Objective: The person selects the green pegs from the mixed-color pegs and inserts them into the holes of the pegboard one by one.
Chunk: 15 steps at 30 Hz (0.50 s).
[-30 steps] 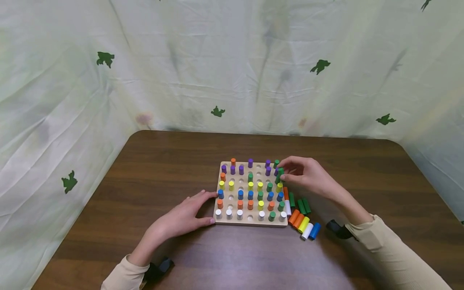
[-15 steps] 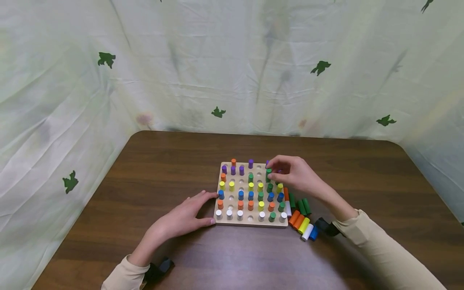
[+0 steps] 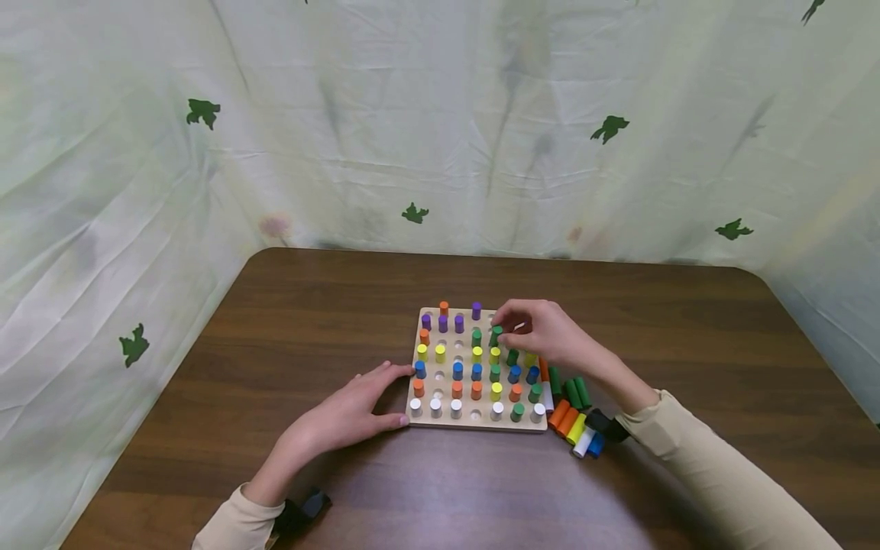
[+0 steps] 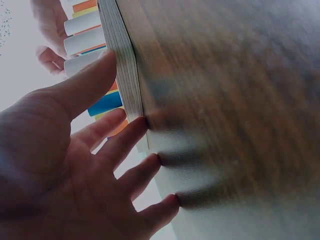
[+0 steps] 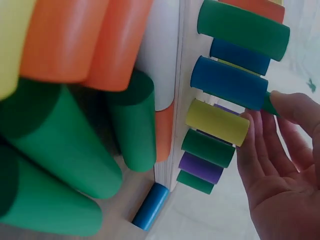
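A pale wooden pegboard (image 3: pixel 447 422) stands on the table with upright pegs in white, orange, blue, yellow, green and purple, among several bare holes. My right hand (image 3: pixel 543 330) is over its far right part and pinches a green peg (image 3: pixel 496 334) between thumb and fingertips. That green peg (image 5: pixel 270 104) shows only partly in the right wrist view, behind a blue peg (image 5: pixel 230 82). Whether its lower end sits in a hole, I cannot tell. My left hand (image 3: pixel 351 403) rests at the board's left edge, thumb and fingers spread, touching the wood.
Loose pegs lie on the table right of the board, among them a yellow peg (image 3: pixel 576 428), an orange peg (image 3: pixel 558 412) and a green peg (image 3: pixel 582 391). A blue peg (image 5: pixel 150 206) lies beyond the board's corner in the right wrist view. A pale curtain (image 3: pixel 440 137) hangs behind the table.
My right hand has moved left across the far part of the board, carrying the green peg from the rightmost column towards the middle. The left hand stays in place.
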Available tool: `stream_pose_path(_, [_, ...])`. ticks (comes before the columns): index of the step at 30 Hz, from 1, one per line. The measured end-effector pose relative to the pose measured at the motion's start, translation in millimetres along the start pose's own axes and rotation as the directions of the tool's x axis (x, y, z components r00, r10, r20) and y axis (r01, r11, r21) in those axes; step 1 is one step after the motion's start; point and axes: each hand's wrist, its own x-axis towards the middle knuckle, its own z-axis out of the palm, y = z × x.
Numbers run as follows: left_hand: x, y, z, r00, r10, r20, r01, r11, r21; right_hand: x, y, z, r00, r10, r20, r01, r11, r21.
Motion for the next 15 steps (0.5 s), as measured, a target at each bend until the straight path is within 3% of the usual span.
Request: stream_pose_path(15, [0.0,0.6,0.0,1.0,-0.004,0.001,0.004,1.0,0.005,4.4,1.9,3.8,0.999,0.036,0.024,-0.034,0.997,-0.076])
